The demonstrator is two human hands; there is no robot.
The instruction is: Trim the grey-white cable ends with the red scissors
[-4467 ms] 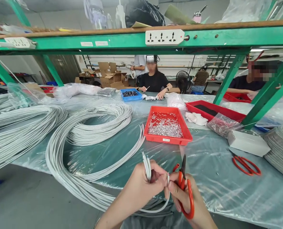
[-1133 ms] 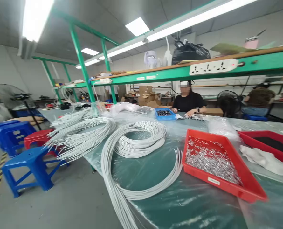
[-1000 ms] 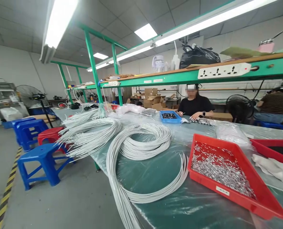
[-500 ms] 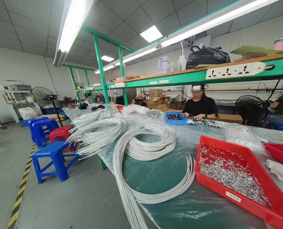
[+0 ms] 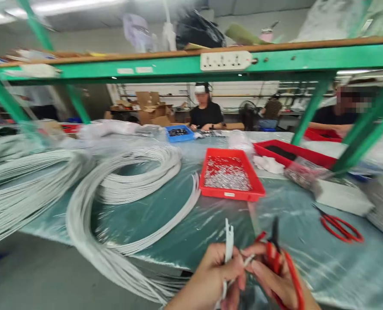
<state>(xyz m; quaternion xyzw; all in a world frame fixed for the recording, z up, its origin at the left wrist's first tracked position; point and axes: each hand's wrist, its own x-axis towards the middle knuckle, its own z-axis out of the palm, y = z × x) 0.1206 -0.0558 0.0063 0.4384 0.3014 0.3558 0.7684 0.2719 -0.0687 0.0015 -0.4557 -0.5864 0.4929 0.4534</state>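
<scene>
My left hand point(image 5: 214, 275) is closed round a white cable point(image 5: 229, 243), whose split ends stick up above the thumb. Close against it, my right hand point(image 5: 269, 273) grips red-handled scissors point(image 5: 294, 275), their dark blades pointing up. The right fingertips also pinch a short white end between the two hands. Left of my hands lies a thick coil of white cables point(image 5: 81, 211), its cut tips near the red tray point(image 5: 230, 195) of small shiny metal pieces. The lower parts of both hands are partly hidden.
A second pair of red-handled scissors point(image 5: 341, 228) lies at the right beside a white box point(image 5: 343, 197). More coiled cables point(image 5: 26, 193) spread at the left. A green shelf beam point(image 5: 165, 69) crosses overhead. Across the table sits a person point(image 5: 206, 114) behind a blue tray point(image 5: 180, 137).
The view has swung right and down. Both my hands, the held cable and the scissors have come into sight. The cable coils and red tray now appear further left.
</scene>
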